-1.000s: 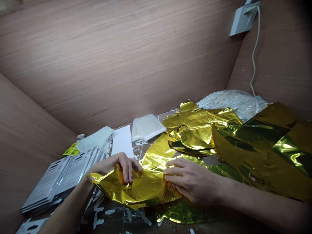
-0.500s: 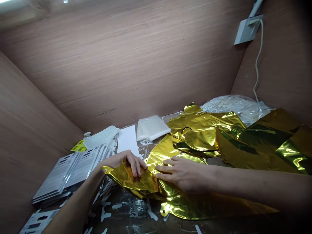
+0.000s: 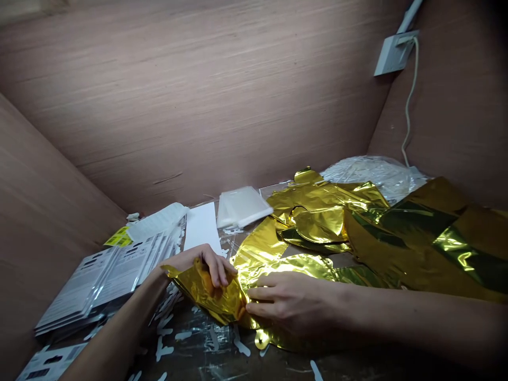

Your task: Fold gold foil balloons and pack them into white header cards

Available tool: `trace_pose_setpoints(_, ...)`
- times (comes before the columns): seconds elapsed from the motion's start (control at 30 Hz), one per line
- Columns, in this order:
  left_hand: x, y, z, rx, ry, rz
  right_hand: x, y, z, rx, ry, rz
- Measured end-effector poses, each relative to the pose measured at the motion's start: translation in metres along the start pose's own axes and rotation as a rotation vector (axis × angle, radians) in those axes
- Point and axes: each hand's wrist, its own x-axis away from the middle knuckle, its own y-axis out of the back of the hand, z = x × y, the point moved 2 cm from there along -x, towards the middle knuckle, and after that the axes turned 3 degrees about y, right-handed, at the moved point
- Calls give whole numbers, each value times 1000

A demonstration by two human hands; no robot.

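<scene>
A shiny gold foil sheet [image 3: 262,246] lies across the table, its left end folded up over itself. My left hand [image 3: 214,267] rests on that raised fold [image 3: 210,301], fingers bent down over the foil, thumb hidden. Just right of it, my right hand [image 3: 283,301] lies palm down on the foil with its fingers apart, fingertips at the crease. A round tab [image 3: 261,339] of the foil sticks out below my right hand. More crumpled gold foil [image 3: 397,254] is heaped to the right, behind my right forearm.
Printed cards in clear sleeves [image 3: 119,275] are stacked at the left. Behind my hands lie a white sheet [image 3: 202,227] and clear bags [image 3: 243,207]. White scraps [image 3: 241,343] litter the front. A plastic bag of white pieces [image 3: 373,174] sits at the back, below a socket box [image 3: 395,53] with a cable.
My right hand has moved down a little along the foil, towards the fold's lower edge. The folded left end looks narrower. The whole view has shifted slightly.
</scene>
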Motion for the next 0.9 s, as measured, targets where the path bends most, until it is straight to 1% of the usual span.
trace_pose_setpoints(0.13,1,-2,-1,-4,1,-24,-2,3,3,-1,-23,24)
trace_pose_setpoints(0.3,1,-2,-2,-16,-20,-5,-6,9,12,-6,-72,-9)
trace_pose_setpoints(0.37,2,-2,0,-16,-2,-22,-10,9,16,-34,-86,-10)
trace_pose_setpoints(0.5,3,-2,4,8,74,-56,-13,9,19,-41,-105,28)
trace_pose_setpoints(0.63,4,-4,2,11,126,-94,-12,11,17,-17,-144,20)
trace_pose_setpoints(0.73,2,-3,1,9,108,-98,-11,11,17,2,-156,8)
trace_pose_setpoints(0.9,-2,-3,7,6,38,-83,-11,6,20,22,-177,-3)
